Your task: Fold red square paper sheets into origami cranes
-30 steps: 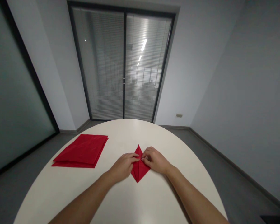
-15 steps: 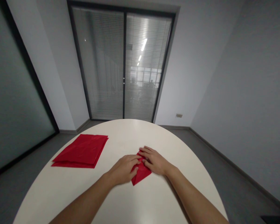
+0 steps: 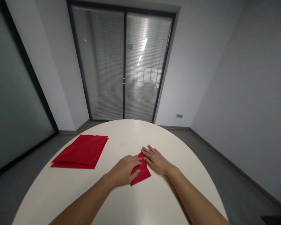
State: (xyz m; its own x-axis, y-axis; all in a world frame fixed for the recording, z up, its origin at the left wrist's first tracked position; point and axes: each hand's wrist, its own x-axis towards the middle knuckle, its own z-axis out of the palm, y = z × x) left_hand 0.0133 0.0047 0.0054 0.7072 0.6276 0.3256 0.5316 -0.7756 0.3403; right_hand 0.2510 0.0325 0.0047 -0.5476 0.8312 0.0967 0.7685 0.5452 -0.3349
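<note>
A small folded red napkin [image 3: 141,173] lies on the white round table [image 3: 121,200] just in front of me. My left hand [image 3: 124,168] rests flat on its left part, fingers stretched out. My right hand [image 3: 155,159] lies flat along its upper right edge, fingers spread and pressing down. Both hands hide much of the napkin; only its lower right part shows.
A stack of flat red napkins [image 3: 81,151] lies on the table to the left. Beyond the table's far edge stand glass doors with blinds [image 3: 124,65]. Grey floor surrounds the table on both sides.
The napkin's upright far tip has been folded down and flattened. Both hands went from pinching at its middle to lying flat on it, the right hand sliding outward.
</note>
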